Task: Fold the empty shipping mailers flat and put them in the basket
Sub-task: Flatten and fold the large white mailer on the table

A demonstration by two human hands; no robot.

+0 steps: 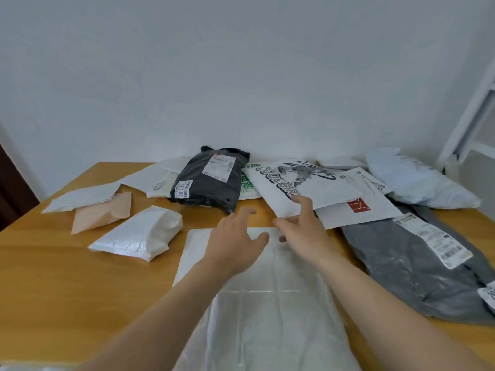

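"So, what lies at the left of the bench [67,277]?"
"A flat white mailer [80,200] overlapping a peach mailer [101,214], with a folded white mailer [139,236] just beside them. Behind those, a black mailer [209,180] sits near the wall."
"And the hands?"
"The left hand [233,245] hangs over a wide white mailer [192,253], fingers spread and relaxed, holding nothing. The right hand [302,231] reaches to the printed mailer [273,194]. Its forefinger lies on the near corner and its thumb is at the edge. Whether it pinches, I cannot tell."
"Further right?"
"A grey mailer [415,258] with labels lies flat, and a pale blue mailer [417,180] sits behind it by the wall."
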